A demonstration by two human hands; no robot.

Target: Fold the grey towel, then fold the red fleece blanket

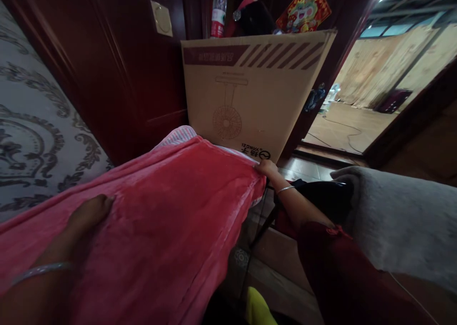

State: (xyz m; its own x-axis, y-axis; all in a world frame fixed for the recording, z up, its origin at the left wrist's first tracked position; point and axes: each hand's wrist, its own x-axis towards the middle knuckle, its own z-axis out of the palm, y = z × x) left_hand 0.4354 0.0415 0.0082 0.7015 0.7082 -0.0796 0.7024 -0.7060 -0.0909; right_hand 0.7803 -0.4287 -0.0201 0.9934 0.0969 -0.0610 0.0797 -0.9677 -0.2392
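Note:
A pink plush blanket lies spread over a surface that it mostly hides. My right hand has its fingers closed on the blanket's far right corner, close to the cardboard box. On the left side of the blanket rests my left hand, fingers curled into the plush cloth. From under the blanket's far end peeks a striped cloth. Both wrists wear a bangle.
A large cardboard box with a fan drawing stands behind the blanket, carrying a plastic bottle and a red decoration. To the right are a grey blanket and an open doorway. Patterned wall borders the left.

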